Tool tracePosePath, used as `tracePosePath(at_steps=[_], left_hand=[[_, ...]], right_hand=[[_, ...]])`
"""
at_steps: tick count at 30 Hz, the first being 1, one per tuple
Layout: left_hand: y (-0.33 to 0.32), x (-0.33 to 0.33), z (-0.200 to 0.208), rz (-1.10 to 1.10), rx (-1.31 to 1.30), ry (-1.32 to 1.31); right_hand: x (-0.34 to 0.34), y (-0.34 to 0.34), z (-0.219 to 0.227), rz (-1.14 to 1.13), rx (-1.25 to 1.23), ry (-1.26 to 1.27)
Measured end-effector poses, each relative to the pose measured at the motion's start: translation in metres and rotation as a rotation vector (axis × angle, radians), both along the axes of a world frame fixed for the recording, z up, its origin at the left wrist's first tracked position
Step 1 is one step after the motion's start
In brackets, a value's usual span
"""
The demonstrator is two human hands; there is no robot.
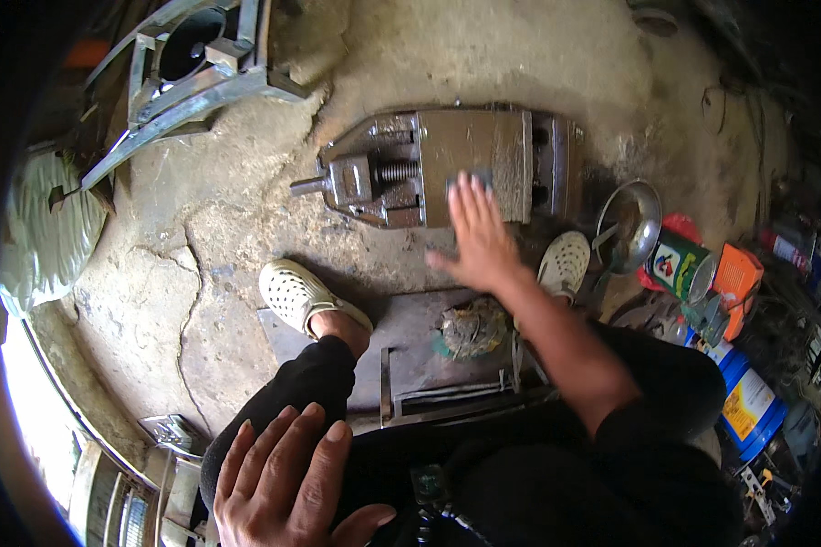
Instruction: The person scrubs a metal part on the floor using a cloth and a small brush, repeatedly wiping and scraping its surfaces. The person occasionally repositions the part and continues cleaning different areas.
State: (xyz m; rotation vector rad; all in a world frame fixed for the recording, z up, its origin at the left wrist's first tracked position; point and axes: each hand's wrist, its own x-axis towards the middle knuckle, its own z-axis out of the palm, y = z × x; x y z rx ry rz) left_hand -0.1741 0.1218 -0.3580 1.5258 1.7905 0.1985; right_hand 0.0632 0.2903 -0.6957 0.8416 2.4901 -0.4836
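Note:
A large metal machine vise (474, 164) lies on the floor in front of my feet, its broad flat top looking wet. My right hand (483, 232) reaches over it with outstretched fingers. Under the fingertips is a small dark flat piece (480, 175), perhaps abrasive paper, pressed against the vise's top; most of it is hidden. The thumb points away to the left. At the vise's left end are a threaded screw (398, 171) and a square block. My left hand (287, 479) is open, palm down over my left thigh, holding nothing.
Right of the vise stand a shiny metal bowl (631, 226), a green can (680, 264), an orange object (737, 281) and a blue-and-white bucket (748, 401). A welded metal frame (201, 91) is at upper left. Between my feet lies a rough round lump (472, 328).

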Motion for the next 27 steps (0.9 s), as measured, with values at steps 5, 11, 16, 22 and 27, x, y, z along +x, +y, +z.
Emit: tracePosePath(at_steps=[5,11,16,22,27], left_hand=[[0.0,0.0,-0.001,-0.007,-0.04,0.013],[0.003,-0.001,0.001,0.004,0.019,0.018],[0.001,0.0,0.006,-0.015,-0.032,0.017],[-0.001,-0.002,0.003,-0.003,-0.018,0.0],[0.0,-0.003,0.006,-0.003,-0.028,-0.007]], right_hand=[[-0.03,0.062,-0.004,-0.116,0.214,0.165],[0.017,0.014,0.014,-0.063,0.042,0.046],[-0.008,0.054,-0.003,-0.164,0.201,0.2],[0.025,0.031,0.002,-0.087,0.147,0.089],[0.014,0.062,-0.001,-0.16,0.208,0.102]])
